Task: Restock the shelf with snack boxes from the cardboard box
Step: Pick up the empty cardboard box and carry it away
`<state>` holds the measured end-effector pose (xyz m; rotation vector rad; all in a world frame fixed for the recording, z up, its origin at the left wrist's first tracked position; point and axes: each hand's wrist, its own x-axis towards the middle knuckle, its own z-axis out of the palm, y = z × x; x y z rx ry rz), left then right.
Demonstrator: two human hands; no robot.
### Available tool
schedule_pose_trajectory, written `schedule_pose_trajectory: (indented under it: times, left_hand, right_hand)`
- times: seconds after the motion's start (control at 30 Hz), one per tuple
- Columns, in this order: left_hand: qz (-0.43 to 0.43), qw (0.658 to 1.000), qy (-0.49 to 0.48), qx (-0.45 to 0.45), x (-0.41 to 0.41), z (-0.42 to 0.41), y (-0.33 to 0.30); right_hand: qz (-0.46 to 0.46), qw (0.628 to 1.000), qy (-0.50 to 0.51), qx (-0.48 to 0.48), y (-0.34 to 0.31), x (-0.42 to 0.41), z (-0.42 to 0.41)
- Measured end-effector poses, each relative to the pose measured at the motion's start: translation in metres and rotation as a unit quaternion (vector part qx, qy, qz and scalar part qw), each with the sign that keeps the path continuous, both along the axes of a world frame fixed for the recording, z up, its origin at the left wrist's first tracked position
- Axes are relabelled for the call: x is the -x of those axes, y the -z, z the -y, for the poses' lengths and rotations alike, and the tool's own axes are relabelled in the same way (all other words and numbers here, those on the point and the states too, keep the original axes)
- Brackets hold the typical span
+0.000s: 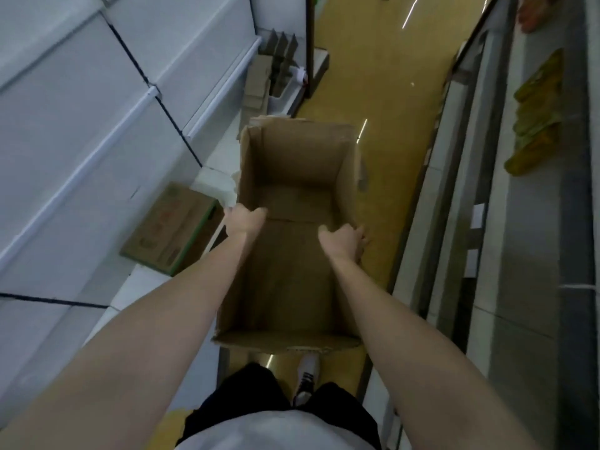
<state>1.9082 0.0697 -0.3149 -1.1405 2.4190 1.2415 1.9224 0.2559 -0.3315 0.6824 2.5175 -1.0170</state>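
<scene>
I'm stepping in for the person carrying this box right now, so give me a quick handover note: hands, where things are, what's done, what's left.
Left hand: grips the left wall of the cardboard box, fingers curled over the rim.
Right hand: grips the right wall the same way.
The box is held open above the aisle floor; no snack boxes show inside it.
A second, printed carton lies on the low shelf to the left.
Done: the held box looks emptied.
Left: probably put it aside; whether more stock remains cannot be told from here.
</scene>
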Motion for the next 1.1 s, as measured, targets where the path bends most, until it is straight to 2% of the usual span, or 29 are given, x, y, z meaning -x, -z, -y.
schedule_pose_trajectory:
  times: [0.17,0.33,0.67,0.83,1.1]
  left_hand:
    - [-0.013,1.0,0.009,-0.008,0.063,-0.029,-0.004]
    - [0.0,0.998,0.065,0.011,0.144,-0.053,0.006]
    - [0.029,0.994,0.101,0.006,0.366,-0.083,0.016]
    - [-0.002,0.992,0.122,-0.02,0.474,-0.093,0.002]
    - [-0.012,0.985,0.172,0.004,0.644,-0.123,0.005]
  right_hand:
    - [-0.01,1.0,-0.002,-0.002,-0.003,0.056,-0.028]
    - [0.0,1.0,0.003,-0.012,0.006,0.126,-0.053]
    - [0.02,0.999,0.032,-0.031,-0.001,0.335,-0.067]
    - [0.007,0.998,0.049,-0.049,-0.011,0.429,-0.084]
    - [0.006,0.996,0.054,-0.073,-0.005,0.594,-0.109]
